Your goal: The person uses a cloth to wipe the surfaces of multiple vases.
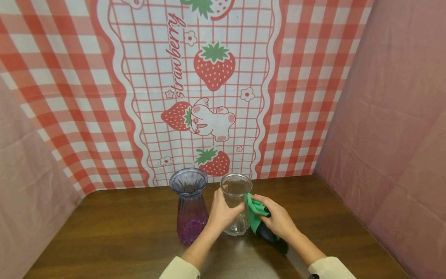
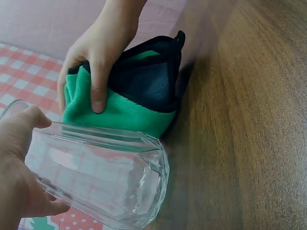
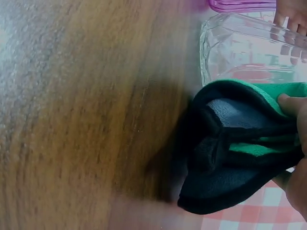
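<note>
A clear glass vase [image 1: 237, 224] with a flared rim stands upright, and my left hand [image 1: 224, 211] grips it around its upper body, thumb on the near side. My right hand [image 1: 280, 221] pinches a bunched cloth [image 2: 129, 115], green on one face and dark grey-blue on the other with black edging. The green side lies against the right side of the vase, and the dark part hangs down toward the table. In the right wrist view, the cloth [image 3: 230, 177] hides part of the vase [image 3: 240, 52].
A second vase [image 1: 192, 217], tinted blue at the rim and purple below, stands just left of the clear one, near my left forearm. Behind the brown wooden table [image 1: 122, 224] hangs a strawberry-print checked cloth [image 1: 296, 97]. Pink fabric [image 1: 390, 135] borders both sides.
</note>
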Demonstrator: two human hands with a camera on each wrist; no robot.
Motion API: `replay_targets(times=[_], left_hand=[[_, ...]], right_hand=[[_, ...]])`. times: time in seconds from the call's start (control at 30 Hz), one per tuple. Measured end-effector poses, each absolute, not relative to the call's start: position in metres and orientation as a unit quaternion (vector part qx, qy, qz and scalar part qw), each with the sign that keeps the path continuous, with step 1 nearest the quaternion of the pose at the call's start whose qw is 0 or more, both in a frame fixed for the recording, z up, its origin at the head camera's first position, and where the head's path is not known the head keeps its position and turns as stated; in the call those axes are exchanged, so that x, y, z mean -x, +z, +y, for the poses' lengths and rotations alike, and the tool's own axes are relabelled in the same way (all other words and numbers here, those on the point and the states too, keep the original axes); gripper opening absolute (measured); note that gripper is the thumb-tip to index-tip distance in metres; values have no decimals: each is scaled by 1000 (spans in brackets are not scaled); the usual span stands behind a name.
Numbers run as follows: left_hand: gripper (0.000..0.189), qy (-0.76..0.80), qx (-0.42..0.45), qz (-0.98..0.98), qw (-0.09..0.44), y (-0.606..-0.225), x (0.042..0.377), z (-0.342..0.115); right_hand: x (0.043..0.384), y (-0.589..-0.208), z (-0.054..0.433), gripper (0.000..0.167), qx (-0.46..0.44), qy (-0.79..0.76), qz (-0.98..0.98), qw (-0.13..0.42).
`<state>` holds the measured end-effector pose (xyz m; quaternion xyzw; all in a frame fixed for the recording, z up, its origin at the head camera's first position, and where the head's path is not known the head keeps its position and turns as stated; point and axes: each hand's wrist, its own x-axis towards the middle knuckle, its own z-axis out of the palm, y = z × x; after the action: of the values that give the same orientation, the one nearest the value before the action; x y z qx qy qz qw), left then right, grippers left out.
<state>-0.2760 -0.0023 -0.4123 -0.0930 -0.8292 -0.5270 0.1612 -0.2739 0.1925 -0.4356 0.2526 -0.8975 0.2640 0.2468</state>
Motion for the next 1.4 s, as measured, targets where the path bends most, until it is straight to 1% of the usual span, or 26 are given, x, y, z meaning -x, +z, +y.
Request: replay_targets(times=[0.27,0.4,0.7,0.8,0.9,1.03,1.17,1.4], left_hand=[[77,-534,85,-827,156,-412,275,-1],[78,-537,88,-825,150,-411,274,-1],[76,-535,90,-829,132,-410,275,-2],[75,-538,93,-828,131,-409,275,-3],[76,-540,96,-825,135,-409,275,-3],[81,-545,93,-823,133,-409,275,-2],[87,-552,84,-820,127,-410,274,-1],[83,-561,76,-811,148,-412,274,3]], right_hand=[[272,-429,189,64,-270,281,-876,286],[272,-430,189,63,-267,277,-880,279],[272,-437,197,60,-264,235,-905,237],[272,-437,197,62,-263,239,-902,246],[273,-435,195,66,-263,253,-890,273],[273,-432,193,68,-269,265,-876,300],[273,-431,190,67,-276,265,-874,301],[271,-434,190,65,-270,245,-887,284]])
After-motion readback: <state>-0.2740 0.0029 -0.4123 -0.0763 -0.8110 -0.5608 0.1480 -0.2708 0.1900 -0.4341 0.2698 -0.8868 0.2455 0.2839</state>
